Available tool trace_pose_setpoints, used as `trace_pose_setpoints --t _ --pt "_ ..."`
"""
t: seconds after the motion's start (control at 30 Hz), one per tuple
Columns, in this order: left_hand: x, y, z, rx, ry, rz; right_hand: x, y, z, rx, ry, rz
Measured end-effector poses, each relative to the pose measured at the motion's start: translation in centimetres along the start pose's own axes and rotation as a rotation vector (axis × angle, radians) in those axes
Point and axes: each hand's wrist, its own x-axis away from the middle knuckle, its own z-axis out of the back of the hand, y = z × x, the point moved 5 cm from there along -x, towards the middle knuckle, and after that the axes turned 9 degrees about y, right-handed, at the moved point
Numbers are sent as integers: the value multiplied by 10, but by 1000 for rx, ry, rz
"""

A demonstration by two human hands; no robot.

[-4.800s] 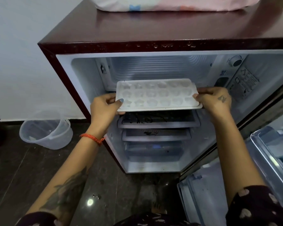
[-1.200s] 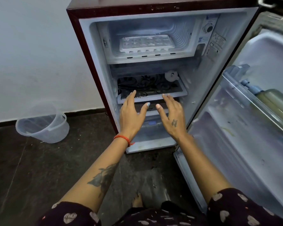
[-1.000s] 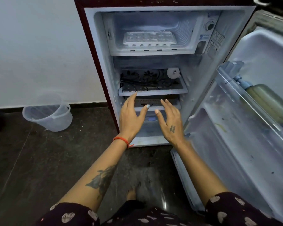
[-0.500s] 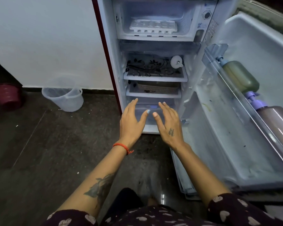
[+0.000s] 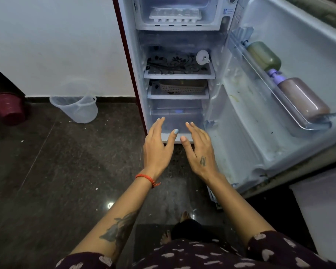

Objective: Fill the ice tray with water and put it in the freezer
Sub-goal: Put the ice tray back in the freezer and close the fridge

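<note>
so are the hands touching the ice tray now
Apart. The head view shows the ice tray in the freezer box at the top, while both open hands, left and right, hover far below it.

Dark maroon heart-print sleeves (image 5: 270,249), orange wrist thread (image 5: 146,178), forearm tattoo (image 5: 118,228), perhaps floral.

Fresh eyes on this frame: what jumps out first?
Two bare hands, left hand and right hand, hang open and empty before the fridge's bottom drawer. The fridge door stands wide open on the right, two bottles lying in its rack. Top centre, the white ice tray sits in the freezer compartment.
</note>
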Motion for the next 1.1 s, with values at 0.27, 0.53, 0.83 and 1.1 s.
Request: trace_pose_setpoints --t 0.27,0.53,0.83,1.1 --pt "57 11 -18 23 -34 -36 42 14 38 7 54 25" --pt "109 43 -68 55 -36 -55 67 52 94 -2 131 99" --pt "158 79 -127 45 -127 -89 92 102 168 32 356 174" --pt "181 121 -178 60 -210 -153 99 145 233 23 615 47"
